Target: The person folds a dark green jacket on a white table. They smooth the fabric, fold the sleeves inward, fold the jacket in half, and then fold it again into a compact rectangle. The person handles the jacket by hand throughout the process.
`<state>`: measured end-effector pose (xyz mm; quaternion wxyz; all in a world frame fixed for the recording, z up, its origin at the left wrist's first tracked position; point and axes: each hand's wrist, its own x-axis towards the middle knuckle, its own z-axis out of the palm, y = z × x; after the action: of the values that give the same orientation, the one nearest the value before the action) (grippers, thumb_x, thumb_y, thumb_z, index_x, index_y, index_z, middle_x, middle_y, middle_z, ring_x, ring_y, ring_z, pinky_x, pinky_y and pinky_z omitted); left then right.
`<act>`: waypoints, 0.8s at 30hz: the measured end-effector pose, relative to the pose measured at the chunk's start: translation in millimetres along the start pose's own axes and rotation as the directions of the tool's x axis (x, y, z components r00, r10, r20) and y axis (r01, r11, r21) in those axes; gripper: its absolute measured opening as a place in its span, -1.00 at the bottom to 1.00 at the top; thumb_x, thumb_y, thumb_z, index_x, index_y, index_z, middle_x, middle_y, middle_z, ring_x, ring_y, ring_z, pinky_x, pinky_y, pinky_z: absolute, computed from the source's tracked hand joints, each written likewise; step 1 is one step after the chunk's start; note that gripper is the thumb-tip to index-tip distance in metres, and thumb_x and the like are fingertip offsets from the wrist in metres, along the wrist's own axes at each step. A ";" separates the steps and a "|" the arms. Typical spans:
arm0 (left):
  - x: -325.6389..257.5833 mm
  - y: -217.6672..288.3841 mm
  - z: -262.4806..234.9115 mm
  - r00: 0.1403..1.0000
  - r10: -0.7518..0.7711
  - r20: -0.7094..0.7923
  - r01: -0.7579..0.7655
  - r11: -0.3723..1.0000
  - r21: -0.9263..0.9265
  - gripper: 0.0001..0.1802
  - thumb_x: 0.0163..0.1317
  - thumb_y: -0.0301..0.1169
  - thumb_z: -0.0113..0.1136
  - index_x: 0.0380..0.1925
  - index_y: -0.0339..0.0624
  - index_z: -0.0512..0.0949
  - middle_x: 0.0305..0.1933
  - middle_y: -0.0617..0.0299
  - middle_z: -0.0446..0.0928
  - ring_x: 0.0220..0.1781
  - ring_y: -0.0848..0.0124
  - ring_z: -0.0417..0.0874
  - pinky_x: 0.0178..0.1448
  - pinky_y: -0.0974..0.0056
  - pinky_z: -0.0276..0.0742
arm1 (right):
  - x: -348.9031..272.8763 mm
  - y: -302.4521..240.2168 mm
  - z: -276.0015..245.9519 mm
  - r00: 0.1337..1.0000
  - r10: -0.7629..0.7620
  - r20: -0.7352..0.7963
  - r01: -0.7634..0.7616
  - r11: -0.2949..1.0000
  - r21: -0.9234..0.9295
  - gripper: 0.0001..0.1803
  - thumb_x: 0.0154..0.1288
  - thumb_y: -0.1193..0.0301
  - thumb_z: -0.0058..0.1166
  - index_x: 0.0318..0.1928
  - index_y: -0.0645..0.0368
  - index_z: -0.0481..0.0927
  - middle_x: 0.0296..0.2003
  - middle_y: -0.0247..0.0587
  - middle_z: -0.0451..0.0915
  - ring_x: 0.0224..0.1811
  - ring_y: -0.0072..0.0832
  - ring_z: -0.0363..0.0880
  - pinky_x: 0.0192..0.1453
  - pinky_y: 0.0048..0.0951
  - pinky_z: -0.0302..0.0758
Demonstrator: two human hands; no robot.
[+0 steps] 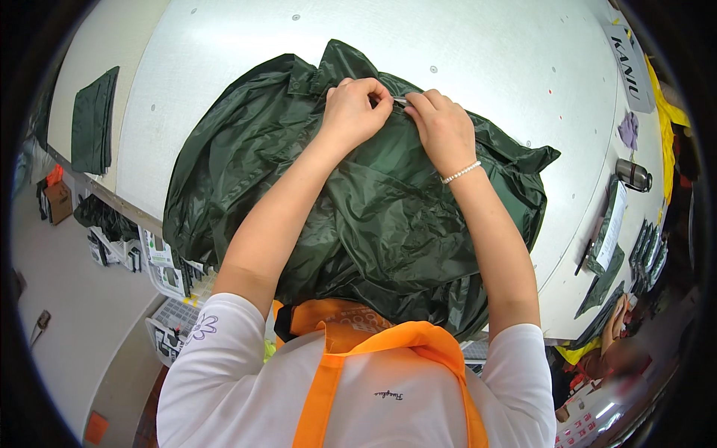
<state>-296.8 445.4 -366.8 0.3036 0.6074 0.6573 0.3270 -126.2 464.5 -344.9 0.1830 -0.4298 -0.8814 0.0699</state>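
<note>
A large heap of shiny dark green fabric (396, 224), gathered and creased like a garment, spreads over the near side of the white table. At its far edge my left hand (355, 112) is closed, thumb and forefinger pinched together at the cloth. Just to the right, my right hand (442, 131) grips a small silver metal tool (400, 100) between thumb and fingers. The tool's tip points left toward my left fingertips. Its exact kind is too small to tell, and what lies inside the left pinch is hidden.
Folded dark green fabric (93, 123) lies at the table's left end. Along the right stand a metal bottle (633, 175), a purple cloth (629, 131), a grey sign (631, 69) and a paper sheet (612, 224). White baskets (166, 340) sit below the left edge. Another person is at lower right.
</note>
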 end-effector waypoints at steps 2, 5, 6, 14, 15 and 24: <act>-2.6 -1.3 -3.2 0.996 0.066 -0.065 -0.066 0.998 0.007 -0.85 0.05 -0.34 0.23 -0.50 -0.19 0.60 -0.48 0.21 0.59 -0.36 0.26 0.56 -0.22 0.21 0.48 | 1.3 -2.2 1.3 1.000 0.011 0.005 -0.011 1.000 0.005 -0.83 0.18 0.31 0.12 -0.24 0.08 0.56 -0.41 -0.27 0.49 -0.36 -0.33 0.53 -0.29 -0.32 0.47; -15.2 13.2 -21.5 0.958 0.244 -0.148 -0.235 0.969 0.075 -0.90 0.02 -0.39 0.21 -0.55 -0.16 0.57 -0.46 0.22 0.59 -0.33 0.23 0.54 -0.19 0.17 0.42 | -0.7 -4.4 -2.7 0.993 0.121 -0.007 -0.120 0.989 0.090 -0.81 0.19 0.32 0.13 -0.21 0.11 0.55 -0.37 -0.22 0.52 -0.34 -0.29 0.56 -0.28 -0.31 0.48; -29.5 24.8 -34.9 0.966 0.252 -0.050 -0.252 0.968 0.011 -0.92 0.00 -0.39 0.20 -0.57 -0.14 0.57 -0.48 0.24 0.58 -0.31 0.24 0.52 -0.17 0.17 0.39 | -2.7 -6.5 -3.6 0.980 0.197 -0.023 -0.190 0.968 0.166 -0.81 0.20 0.33 0.13 -0.20 0.12 0.55 -0.35 -0.20 0.53 -0.33 -0.27 0.56 -0.27 -0.31 0.49; -144.2 45.4 -98.9 0.766 0.228 0.601 0.006 0.933 -0.361 -0.72 -0.09 -0.31 0.38 -0.43 -0.11 0.49 -0.33 0.23 0.50 -0.20 0.28 0.51 -0.12 0.22 0.43 | 25.6 -56.3 5.2 0.911 0.293 0.291 -0.385 0.857 0.342 -0.52 0.05 0.19 0.28 -0.05 0.19 0.59 -0.17 -0.13 0.61 -0.15 -0.24 0.61 -0.06 -0.31 0.53; -126.6 32.5 -98.2 0.880 0.076 0.468 0.059 0.962 -0.266 -0.71 -0.05 -0.31 0.38 -0.37 -0.13 0.49 -0.29 0.22 0.49 -0.17 0.31 0.52 -0.13 0.24 0.43 | 26.2 -58.2 14.5 0.899 0.321 0.297 -0.402 0.874 0.273 -0.52 0.05 0.20 0.28 -0.03 0.18 0.59 -0.16 -0.13 0.61 -0.13 -0.23 0.61 -0.04 -0.30 0.53; -41.0 -15.0 -66.5 0.965 -0.213 -0.155 0.187 0.968 -0.166 -0.78 0.10 -0.44 0.28 -0.23 -0.24 0.57 -0.39 0.25 0.60 -0.34 0.46 0.58 -0.23 0.36 0.49 | 8.1 -52.6 2.4 0.918 0.372 0.134 -0.392 0.809 0.437 -0.79 0.05 0.41 0.25 -0.27 0.19 0.63 -0.37 -0.09 0.58 -0.29 -0.23 0.59 -0.20 -0.33 0.51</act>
<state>-355.6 399.7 -338.7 0.3221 0.4828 0.7126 0.3942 -170.2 438.3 -330.2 0.2422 -0.5415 -0.7393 0.3188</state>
